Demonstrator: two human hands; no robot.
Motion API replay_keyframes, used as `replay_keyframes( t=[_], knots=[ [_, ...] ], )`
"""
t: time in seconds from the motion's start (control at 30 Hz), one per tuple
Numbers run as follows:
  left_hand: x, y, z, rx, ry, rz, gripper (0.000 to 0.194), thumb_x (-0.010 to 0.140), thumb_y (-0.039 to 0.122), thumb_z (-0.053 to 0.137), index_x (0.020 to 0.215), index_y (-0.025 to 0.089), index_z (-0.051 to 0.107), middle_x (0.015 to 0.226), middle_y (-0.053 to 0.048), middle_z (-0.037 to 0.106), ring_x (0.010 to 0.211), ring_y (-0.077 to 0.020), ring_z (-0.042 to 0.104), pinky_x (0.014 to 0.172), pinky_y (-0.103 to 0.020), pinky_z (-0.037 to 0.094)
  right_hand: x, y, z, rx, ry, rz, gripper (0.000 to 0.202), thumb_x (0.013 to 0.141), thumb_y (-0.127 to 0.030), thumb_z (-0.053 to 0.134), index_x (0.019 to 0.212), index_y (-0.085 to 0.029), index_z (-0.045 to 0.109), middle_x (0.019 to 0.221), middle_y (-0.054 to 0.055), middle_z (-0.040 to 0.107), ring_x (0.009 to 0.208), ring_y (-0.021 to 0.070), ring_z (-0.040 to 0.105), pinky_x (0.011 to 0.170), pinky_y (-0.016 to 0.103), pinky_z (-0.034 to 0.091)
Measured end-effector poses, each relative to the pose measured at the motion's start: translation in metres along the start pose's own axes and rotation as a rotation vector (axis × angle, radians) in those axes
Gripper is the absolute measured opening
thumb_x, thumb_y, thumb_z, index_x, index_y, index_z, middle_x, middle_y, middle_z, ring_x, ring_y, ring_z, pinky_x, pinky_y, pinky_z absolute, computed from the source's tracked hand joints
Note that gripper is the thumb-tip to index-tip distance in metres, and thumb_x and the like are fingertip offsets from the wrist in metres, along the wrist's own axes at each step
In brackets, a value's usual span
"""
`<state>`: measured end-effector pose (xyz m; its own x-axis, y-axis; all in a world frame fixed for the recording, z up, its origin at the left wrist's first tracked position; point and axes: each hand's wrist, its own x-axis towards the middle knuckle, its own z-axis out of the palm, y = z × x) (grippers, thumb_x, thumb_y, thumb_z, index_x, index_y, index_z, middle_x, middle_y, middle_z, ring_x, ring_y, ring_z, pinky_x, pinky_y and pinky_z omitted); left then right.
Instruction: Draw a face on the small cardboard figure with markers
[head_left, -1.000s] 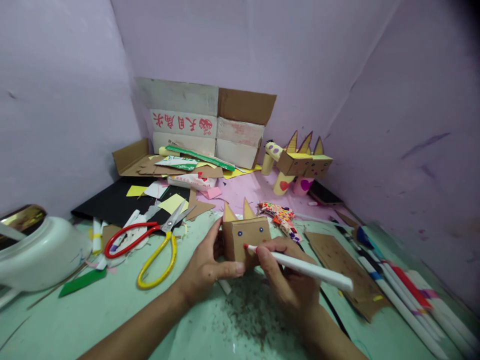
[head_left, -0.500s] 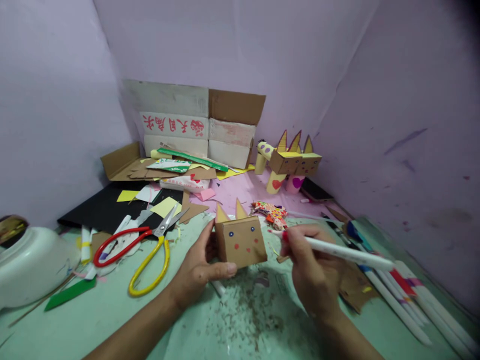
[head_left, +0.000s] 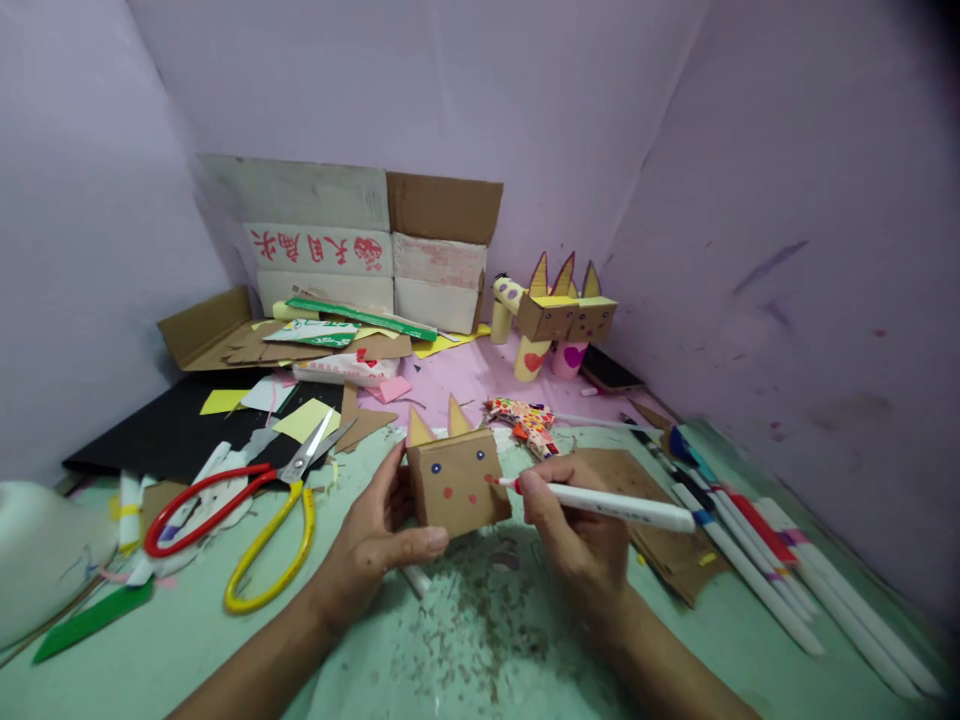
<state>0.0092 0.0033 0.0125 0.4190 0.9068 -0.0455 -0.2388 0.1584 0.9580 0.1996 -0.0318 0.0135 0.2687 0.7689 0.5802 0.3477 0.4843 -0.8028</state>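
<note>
A small cardboard box (head_left: 461,495) with two pointed ears, blue eyes and red spots stands tilted in front of me. My left hand (head_left: 375,545) grips its left side, the thumb along the bottom front edge. In my right hand (head_left: 581,530) is a white marker (head_left: 622,506) with a red tip. That tip meets the box face at the red spot on the right cheek, or hovers just off it; which one I cannot tell.
Scissors (head_left: 296,480) with red and yellow handles lie left, beside paper scraps. Several markers (head_left: 757,560) lie right, near a cardboard piece (head_left: 675,550). Behind stand finished eared figures (head_left: 562,320), a phone (head_left: 611,370) and an opened carton (head_left: 322,250).
My right hand has brought the marker tip left to the box face. The whole view has shifted, so the surroundings sit further left. My left hand keeps its hold on the box.
</note>
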Motion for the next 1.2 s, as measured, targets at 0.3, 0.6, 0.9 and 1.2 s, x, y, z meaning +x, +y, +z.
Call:
replay_keyframes(
  t=[0.3, 0.6, 0.9, 1.2],
  knots=[
    [0.0009, 0.0008, 0.0006, -0.003, -0.001, -0.007, 0.112, 0.058, 0.031, 0.082, 0.148, 0.015, 0.017, 0.14, -0.014, 0.051, 0.132, -0.0321, 0.043, 0.105, -0.036, 0.04, 0.0002, 0.0, 0.0028, -0.057, -0.015, -0.008, 0.014, 0.089, -0.028, 0.059, 0.076, -0.021, 0.061, 0.057, -0.005, 0.054, 0.047, 0.0093, 0.048, 0.043, 0.02, 0.036],
    [0.0002, 0.001, 0.0011, -0.004, 0.022, -0.016, 0.115, 0.057, 0.03, 0.083, 0.149, 0.016, 0.016, 0.142, -0.013, 0.049, 0.134, -0.0328, 0.04, 0.104, -0.037, 0.041, 0.002, -0.0028, 0.0032, -0.066, -0.014, 0.003, 0.017, 0.089, -0.028, 0.058, 0.074, -0.019, 0.059, 0.054, -0.005, 0.053, 0.044, 0.0091, 0.046, 0.041, 0.02, 0.034],
    [-0.0009, 0.0016, 0.0018, -0.018, 0.015, -0.003, 0.11, 0.057, 0.03, 0.083, 0.148, 0.017, 0.022, 0.14, -0.013, 0.052, 0.133, -0.0347, 0.041, 0.104, -0.039, 0.042, 0.0041, -0.0052, 0.0046, -0.112, -0.012, -0.047, 0.016, 0.087, -0.027, 0.059, 0.073, -0.019, 0.06, 0.054, -0.004, 0.053, 0.044, 0.0093, 0.046, 0.041, 0.02, 0.034],
    [0.0001, -0.0014, -0.0002, -0.009, 0.036, -0.008, 0.11, 0.057, 0.03, 0.083, 0.147, 0.017, 0.021, 0.146, -0.014, 0.044, 0.137, -0.0343, 0.035, 0.108, -0.041, 0.038, 0.0064, -0.0056, -0.0044, 0.044, 0.148, 0.05, 0.018, 0.089, -0.03, 0.06, 0.075, -0.021, 0.058, 0.053, -0.006, 0.052, 0.046, 0.0088, 0.048, 0.045, 0.019, 0.038]
  ],
)
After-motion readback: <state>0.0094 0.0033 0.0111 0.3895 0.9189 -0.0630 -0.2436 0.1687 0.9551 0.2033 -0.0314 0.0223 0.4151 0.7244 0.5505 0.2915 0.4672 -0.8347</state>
